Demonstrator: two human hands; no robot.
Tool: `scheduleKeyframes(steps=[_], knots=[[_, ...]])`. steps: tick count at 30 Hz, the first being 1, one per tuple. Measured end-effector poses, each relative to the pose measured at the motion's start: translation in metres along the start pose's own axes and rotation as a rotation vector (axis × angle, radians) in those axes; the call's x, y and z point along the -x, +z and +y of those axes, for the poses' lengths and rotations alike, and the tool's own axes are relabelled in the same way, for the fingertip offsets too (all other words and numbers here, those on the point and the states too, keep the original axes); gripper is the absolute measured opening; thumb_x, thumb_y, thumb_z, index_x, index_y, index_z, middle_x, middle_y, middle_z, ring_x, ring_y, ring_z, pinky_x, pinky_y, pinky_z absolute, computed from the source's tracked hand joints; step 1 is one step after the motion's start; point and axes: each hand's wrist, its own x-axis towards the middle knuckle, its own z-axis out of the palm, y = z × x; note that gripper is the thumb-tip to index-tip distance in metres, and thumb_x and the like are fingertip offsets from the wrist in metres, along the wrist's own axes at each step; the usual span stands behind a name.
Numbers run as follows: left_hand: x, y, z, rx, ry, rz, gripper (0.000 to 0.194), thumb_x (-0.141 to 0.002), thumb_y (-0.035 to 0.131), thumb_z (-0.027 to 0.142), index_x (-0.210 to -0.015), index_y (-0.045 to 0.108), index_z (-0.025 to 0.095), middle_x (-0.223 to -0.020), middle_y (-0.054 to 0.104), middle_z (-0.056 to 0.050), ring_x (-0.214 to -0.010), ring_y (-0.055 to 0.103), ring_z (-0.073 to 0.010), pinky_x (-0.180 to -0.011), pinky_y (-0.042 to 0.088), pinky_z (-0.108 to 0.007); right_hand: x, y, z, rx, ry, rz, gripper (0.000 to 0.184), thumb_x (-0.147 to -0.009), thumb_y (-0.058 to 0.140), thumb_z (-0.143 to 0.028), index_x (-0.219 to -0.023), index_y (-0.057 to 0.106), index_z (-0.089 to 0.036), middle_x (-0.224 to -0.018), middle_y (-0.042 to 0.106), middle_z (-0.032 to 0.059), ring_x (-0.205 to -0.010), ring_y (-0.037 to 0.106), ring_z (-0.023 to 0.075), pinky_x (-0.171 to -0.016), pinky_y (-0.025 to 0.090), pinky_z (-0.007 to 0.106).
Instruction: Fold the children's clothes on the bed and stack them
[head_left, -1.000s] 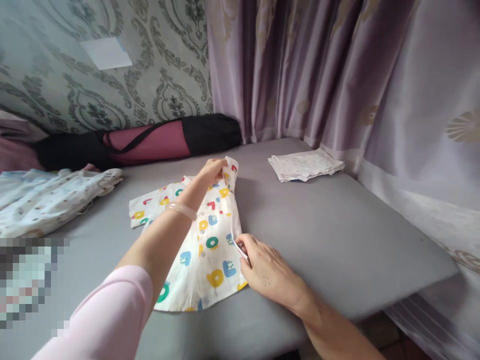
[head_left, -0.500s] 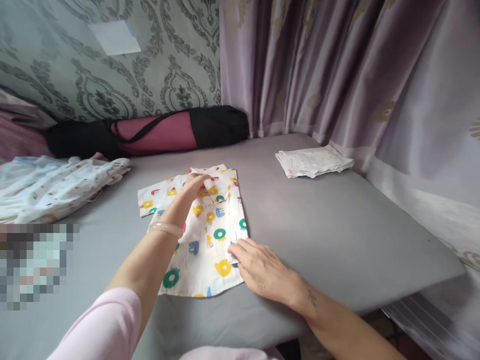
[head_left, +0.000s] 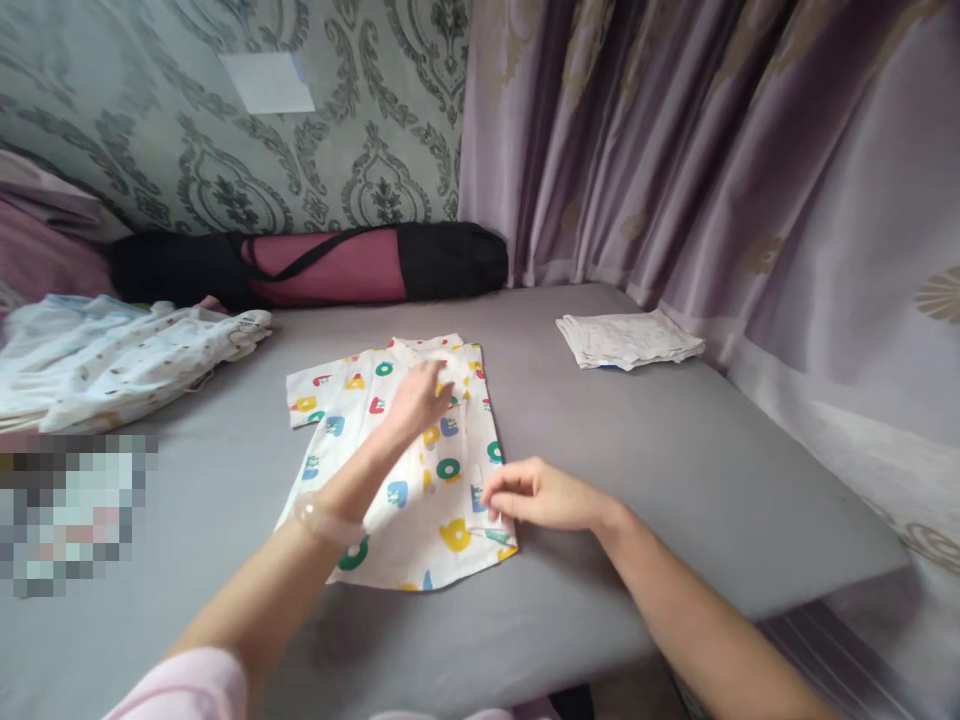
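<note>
A small white short-sleeved shirt printed with coloured shapes lies on the grey sheet, its collar facing away from me. Its left sleeve spreads outward, while the right side is folded inward, with the sleeve lying along the body. My left hand, a pale bangle on the wrist, is over the upper chest below the collar. Its fingers are apart and slightly blurred; contact with the cloth is unclear. At the shirt's lower right edge is my right hand, fingers loosely bent, the tips beside the folded sleeve's end and no cloth visibly gripped.
A folded pale cloth stack lies at the back right. Loose pale clothes are heaped at the left. Along the wall rests a long black and maroon bag. Purple curtains hang behind the bed's grey sheet.
My left hand has shifted right across the upper shirt. The right hand has turned and lifted from its flat press, uncovering the lower right hem. The view has shifted slightly.
</note>
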Motion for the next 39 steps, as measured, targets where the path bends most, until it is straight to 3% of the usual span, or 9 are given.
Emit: scheduleKeyframes(steps=[3,5,9,15,22,26,31,35,39], knots=[[0.056,0.011,0.027,0.053,0.223,-0.202,0.03,-0.093,0.047,0.033,-0.118,0.056,0.017,-0.125,0.061,-0.017,-0.119,0.058,-0.0283,-0.102,0.047,-0.04,-0.035,-0.021,0.002,0.201,-0.048,0.315,0.028,-0.093,0.046,-0.027,-0.103,0.07,-0.018,-0.1,0.074,0.0052,-0.093,0.068,0.0169,-0.087,0.052,0.03],[0.091,0.021,0.039,0.018,0.283,-0.233,0.039,-0.095,0.044,0.038,-0.129,0.052,0.02,-0.139,0.055,-0.017,-0.134,0.047,-0.0305,-0.111,0.041,-0.046,-0.064,-0.033,0.004,0.443,-0.065,0.503,0.034,-0.094,0.039,-0.021,-0.114,0.067,-0.02,-0.12,0.069,0.0066,-0.113,0.062,0.0179,-0.102,0.044,0.033],[0.13,0.036,0.047,-0.112,0.233,-0.206,0.055,-0.097,0.04,0.046,-0.144,0.041,0.016,-0.153,0.039,-0.018,-0.145,0.032,-0.0309,-0.117,0.033,-0.051,-0.124,-0.043,0.01,0.805,-0.053,0.508,0.046,-0.098,0.03,-0.019,-0.139,0.051,-0.012,-0.152,0.043,0.013,-0.143,0.034,0.0208,-0.119,0.021,0.039],[0.138,0.043,0.046,-0.21,0.312,-0.151,0.055,-0.1,0.035,0.043,-0.149,0.038,0.02,-0.156,0.035,-0.011,-0.147,0.028,-0.0285,-0.118,0.03,-0.05,-0.183,-0.038,0.014,0.926,0.194,0.45,0.064,-0.103,0.022,-0.042,-0.152,0.025,-0.002,-0.162,0.018,0.0186,-0.151,0.012,0.0282,-0.121,0.006,0.047],[0.147,0.031,0.052,-0.247,0.429,-0.228,0.054,-0.104,0.027,0.035,-0.154,0.028,0.017,-0.157,0.036,-0.008,-0.146,0.03,-0.0267,-0.12,0.022,-0.046,-0.218,-0.039,0.016,1.03,0.349,0.576,0.071,-0.101,0.022,-0.046,-0.153,0.022,0.002,-0.162,0.018,0.0202,-0.15,0.013,0.03,-0.12,0.008,0.042],[0.151,0.024,0.054,-0.216,0.452,-0.273,0.052,-0.104,0.027,0.036,-0.154,0.028,0.021,-0.158,0.035,-0.009,-0.146,0.03,-0.0301,-0.119,0.022,-0.05,-0.226,-0.038,0.02,1.049,0.351,0.623,0.073,-0.1,0.024,-0.048,-0.153,0.023,0.003,-0.161,0.02,0.0215,-0.149,0.016,0.0318,-0.12,0.01,0.042],[0.152,0.017,0.058,-0.145,0.45,-0.288,0.047,-0.103,0.031,0.038,-0.148,0.038,0.028,-0.155,0.04,-0.006,-0.145,0.03,-0.0307,-0.117,0.024,-0.053,-0.223,-0.043,0.017,1.005,0.364,0.576,0.074,-0.1,0.02,-0.05,-0.154,0.021,0.002,-0.162,0.017,0.02,-0.15,0.013,0.0311,-0.12,0.009,0.043],[0.149,0.008,0.063,-0.117,0.423,-0.29,0.047,-0.103,0.029,0.042,-0.144,0.042,0.023,-0.152,0.044,-0.008,-0.143,0.035,-0.0285,-0.118,0.025,-0.053,-0.228,-0.054,0.007,1.013,0.283,0.569,0.071,-0.101,0.013,-0.047,-0.154,0.021,-0.001,-0.163,0.014,0.016,-0.151,0.007,0.0268,-0.121,0.003,0.043],[0.146,0.005,0.062,-0.136,0.41,-0.287,0.05,-0.103,0.029,0.045,-0.143,0.044,0.02,-0.15,0.047,-0.01,-0.14,0.04,-0.0287,-0.117,0.029,-0.05,-0.244,-0.061,0.009,1.032,0.275,0.507,0.071,-0.101,0.015,-0.046,-0.154,0.021,0.001,-0.163,0.016,0.0161,-0.151,0.012,0.0249,-0.121,0.006,0.037]])
